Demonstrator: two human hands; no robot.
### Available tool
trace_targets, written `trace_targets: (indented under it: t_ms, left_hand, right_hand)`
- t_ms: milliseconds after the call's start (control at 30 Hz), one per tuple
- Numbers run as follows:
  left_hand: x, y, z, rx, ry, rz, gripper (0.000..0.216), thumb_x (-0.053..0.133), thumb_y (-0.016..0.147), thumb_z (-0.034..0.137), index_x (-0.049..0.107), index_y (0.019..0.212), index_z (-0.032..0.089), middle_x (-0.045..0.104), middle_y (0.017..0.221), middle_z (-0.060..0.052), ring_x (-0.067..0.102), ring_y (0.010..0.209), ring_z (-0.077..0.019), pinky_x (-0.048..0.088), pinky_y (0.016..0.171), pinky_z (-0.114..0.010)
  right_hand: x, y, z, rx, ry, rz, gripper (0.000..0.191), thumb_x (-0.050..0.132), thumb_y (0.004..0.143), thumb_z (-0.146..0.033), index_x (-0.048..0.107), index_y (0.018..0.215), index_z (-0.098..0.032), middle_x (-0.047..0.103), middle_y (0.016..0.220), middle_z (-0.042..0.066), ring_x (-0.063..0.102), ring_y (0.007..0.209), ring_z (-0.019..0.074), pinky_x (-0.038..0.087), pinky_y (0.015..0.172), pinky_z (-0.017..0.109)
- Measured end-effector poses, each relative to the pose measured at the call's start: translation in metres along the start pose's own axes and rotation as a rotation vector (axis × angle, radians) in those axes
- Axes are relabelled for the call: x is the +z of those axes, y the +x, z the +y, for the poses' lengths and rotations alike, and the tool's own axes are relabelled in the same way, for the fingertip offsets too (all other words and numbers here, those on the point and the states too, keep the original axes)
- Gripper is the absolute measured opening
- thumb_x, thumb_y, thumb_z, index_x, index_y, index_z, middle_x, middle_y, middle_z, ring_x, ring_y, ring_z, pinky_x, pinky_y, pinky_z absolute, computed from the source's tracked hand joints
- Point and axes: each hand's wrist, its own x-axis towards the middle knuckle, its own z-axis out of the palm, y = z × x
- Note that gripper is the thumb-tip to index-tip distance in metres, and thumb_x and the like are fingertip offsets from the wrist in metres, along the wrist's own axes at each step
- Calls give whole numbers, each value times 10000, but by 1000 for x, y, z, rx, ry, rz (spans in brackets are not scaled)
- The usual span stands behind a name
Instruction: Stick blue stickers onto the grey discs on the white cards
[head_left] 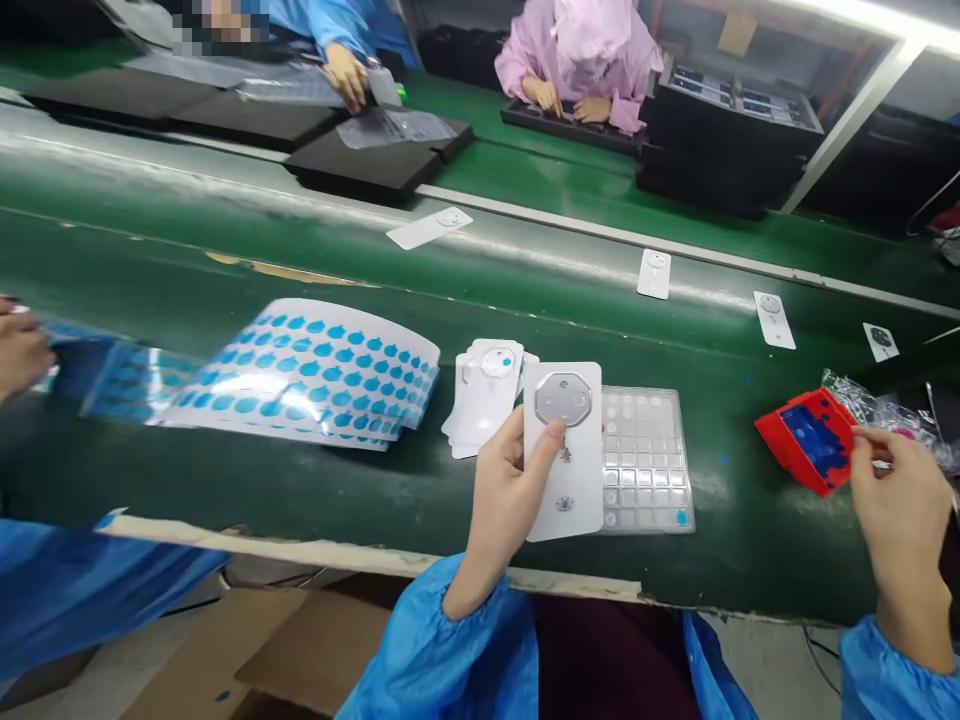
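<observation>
My left hand [504,490] holds up a white phone back cover [547,480], thumb on its face just below the silver octagonal camera area. Behind it lies a clear blister tray [645,470] of small square pockets, with one blue dot at its lower right corner. Left of my hand is a small pile of similar white covers [484,400]. My right hand [896,490] has its fingers pinched together at the right edge of a red box [795,450] with blue bits on it. Whatever those fingers hold is too small to make out.
Curved sheets of blue stickers [300,375] lie at left, near another person's hand [22,350]. Several white covers lie along the belt [525,235]. Crumpled clear plastic [885,410] sits beside the red box. Across the line are two co-workers, black foam trays [367,165] and a black crate [712,150].
</observation>
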Motion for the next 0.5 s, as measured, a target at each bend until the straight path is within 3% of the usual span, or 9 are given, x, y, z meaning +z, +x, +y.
trace_targets:
  t_ms: [133,233,300,400,500]
  left_hand:
    - [-4,-1,-4,-69,-5,13,347,679,961,509,717,975,164,628,645,18,521,565,-140,389,498,-221]
    - [-7,-2,-6,-85,-11,18,346,683,959,515,711,970,170,655,679,2,560,606,-158,417,520,-231]
    - [-8,-2,-9,-79,-11,19,341,683,961,513,713,952,174,653,693,0,571,624,-162,429,540,-233]
    - [-8,-3,-14,-71,-20,3,328,678,971,503,721,962,178,648,703,3,580,638,-162,438,561,-233]
    - [-6,-3,-18,-81,-38,-45,332,665,988,508,728,1007,183,689,753,-11,624,688,-182,474,594,-244]
  right_hand:
    - [12,-13,28,-103,-26,-208,582,381,1015,-654,750,934,-211,740,1222,223,692,1178,421,550,976,596]
    - [11,-18,18,-85,-101,-183,576,350,1069,-569,741,1238,-181,729,1286,227,689,1181,435,557,970,635]
    - [8,-16,-2,-114,-148,-121,540,372,1090,-511,709,1343,-173,705,1303,244,659,1226,458,550,984,663]
    - [9,-15,-49,-296,-48,-79,432,466,1089,-465,749,1257,-185,631,1395,245,570,1365,465,516,1066,670]
    - [24,-21,-108,-488,257,-246,305,525,1103,-374,715,1308,-251,696,1278,152,679,1195,326,593,976,496]
